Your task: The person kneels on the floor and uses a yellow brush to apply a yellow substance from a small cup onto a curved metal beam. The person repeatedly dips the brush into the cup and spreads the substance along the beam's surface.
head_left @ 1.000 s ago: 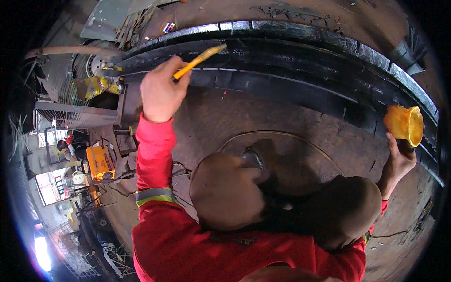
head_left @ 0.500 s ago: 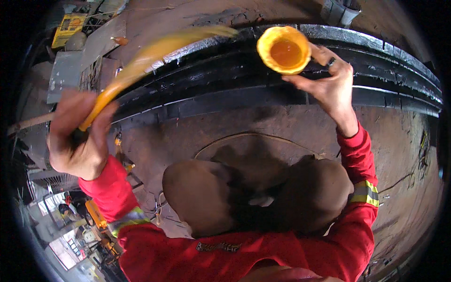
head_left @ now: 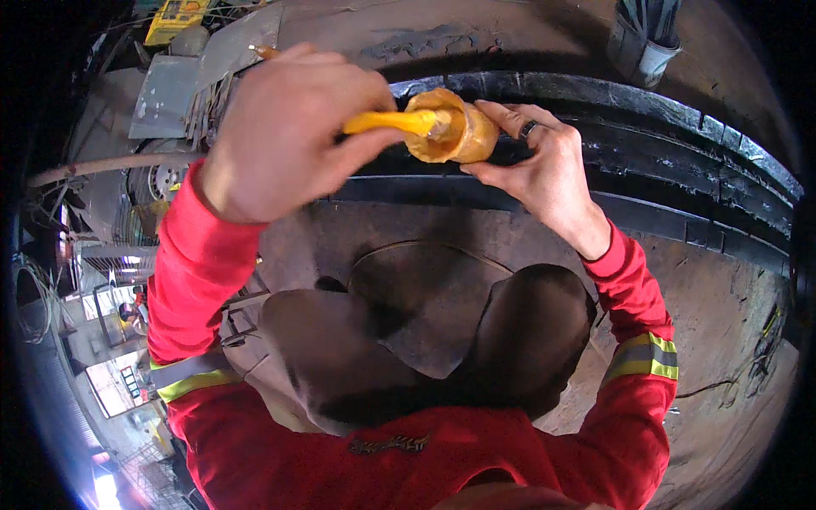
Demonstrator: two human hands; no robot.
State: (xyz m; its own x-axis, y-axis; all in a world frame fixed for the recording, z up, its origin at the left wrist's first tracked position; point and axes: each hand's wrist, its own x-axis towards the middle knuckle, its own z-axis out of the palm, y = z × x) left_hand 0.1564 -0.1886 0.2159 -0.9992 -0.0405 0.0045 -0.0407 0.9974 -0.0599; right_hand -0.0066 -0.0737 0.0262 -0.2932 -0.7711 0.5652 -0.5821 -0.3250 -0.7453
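My left hand (head_left: 289, 127), a little blurred, is closed around the yellow handle of a paintbrush (head_left: 387, 122). The brush's head reaches into the mouth of a small orange-yellow cup (head_left: 479, 136) with an uneven rim. Thumb and fingers of my right hand (head_left: 544, 161) grip that cup by its base end, tilting its mouth toward the left. Both hands are above long black metal beams (head_left: 654, 174) lying across the view. What is inside the cup is mostly hidden by the brush.
A worn bucket (head_left: 656, 61) with long dark pieces standing in it is beyond the beams at far right. Grey sheets (head_left: 161, 98) and a yellow case (head_left: 177, 20) lie at far left. A thin curved rod or hose (head_left: 408, 245) lies on the floor by my knees.
My left hand has swung right and away from me, bringing the brush from over the beams into the cup. My right hand has moved left and nearer, tipping the cup sideways.
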